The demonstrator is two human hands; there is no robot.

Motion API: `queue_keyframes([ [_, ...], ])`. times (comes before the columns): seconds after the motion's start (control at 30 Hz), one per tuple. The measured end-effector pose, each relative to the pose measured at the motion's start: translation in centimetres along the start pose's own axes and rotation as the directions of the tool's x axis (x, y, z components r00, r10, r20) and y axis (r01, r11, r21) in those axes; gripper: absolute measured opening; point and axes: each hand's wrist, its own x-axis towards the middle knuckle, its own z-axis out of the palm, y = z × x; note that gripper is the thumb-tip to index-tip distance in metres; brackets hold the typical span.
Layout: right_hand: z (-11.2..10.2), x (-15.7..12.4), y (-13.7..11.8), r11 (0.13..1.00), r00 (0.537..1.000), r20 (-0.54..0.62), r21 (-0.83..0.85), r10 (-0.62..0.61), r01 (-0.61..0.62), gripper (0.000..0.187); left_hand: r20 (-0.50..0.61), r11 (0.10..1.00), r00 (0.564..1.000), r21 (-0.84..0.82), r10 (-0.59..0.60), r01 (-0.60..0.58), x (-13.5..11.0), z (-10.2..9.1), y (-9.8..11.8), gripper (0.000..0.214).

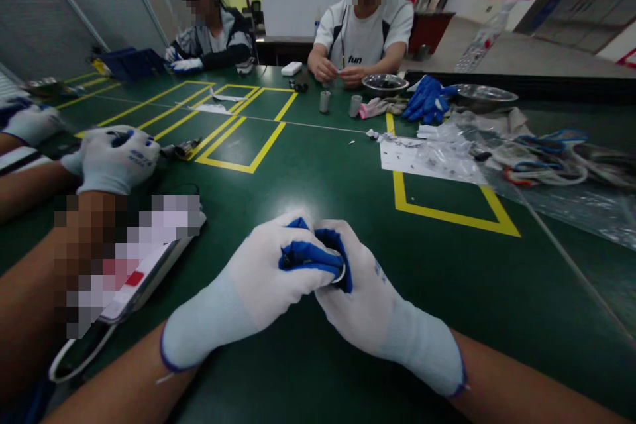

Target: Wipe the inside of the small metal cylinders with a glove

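Both my hands wear white knitted gloves with blue palms and meet above the green table point(318, 185). My left hand point(278, 271) is closed, its thumb and fingers pressed together around a small piece with a bright curved rim point(340, 273). From the other side, my right hand point(355, 288) curls around the same piece, its fingers touching those of the left. Most of the piece is hidden by the gloves, so its kind cannot be made out.
At left, a co-worker's gloved hand point(119, 156) is near small dark metal parts point(181, 148) and a white device with a cable point(149, 278). Metal cylinders point(324, 102), blue gloves point(430, 101), white paper point(432, 159) and plastic bags point(586, 199) lie farther off. Two people sit opposite.
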Motion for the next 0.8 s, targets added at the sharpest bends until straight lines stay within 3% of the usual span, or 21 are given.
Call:
queue_keyframes([
  [0.13, 0.2, 0.0, -0.1, 0.999, 0.999, -0.009, -0.031, 0.031, -0.032, 0.018, 0.061, 0.996, 0.995, 0.051, -0.077, 0.074, -0.1, 0.1, 0.7, 0.016],
  [0.3, 0.2, 0.2, -0.3, 0.999, 1.000, 0.008, -0.045, -0.020, 0.020, 0.023, -0.008, 0.976, 0.988, 0.155, -0.157, 0.156, -0.2, 0.6, 1.1, 0.012],
  [0.5, 0.2, 0.2, 0.1, 1.000, 0.999, 0.029, -0.013, 0.017, -0.016, 0.036, 0.123, 0.997, 0.992, 0.065, 0.038, -0.046, -0.4, 0.0, 0.4, 0.010],
  [0.63, 0.1, 0.2, 0.0, 1.000, 0.998, 0.055, 0.017, -0.009, 0.008, 0.035, 0.126, 0.997, 0.990, -0.051, 0.056, -0.050, -0.6, -0.2, 0.1, 0.018],
  [0.8, 0.1, 0.2, 0.0, 1.000, 0.998, 0.055, 0.030, -0.010, 0.008, 0.034, 0.090, 0.998, 0.995, 0.032, 0.049, -0.052, -0.6, 0.3, 0.4, 0.014],
])
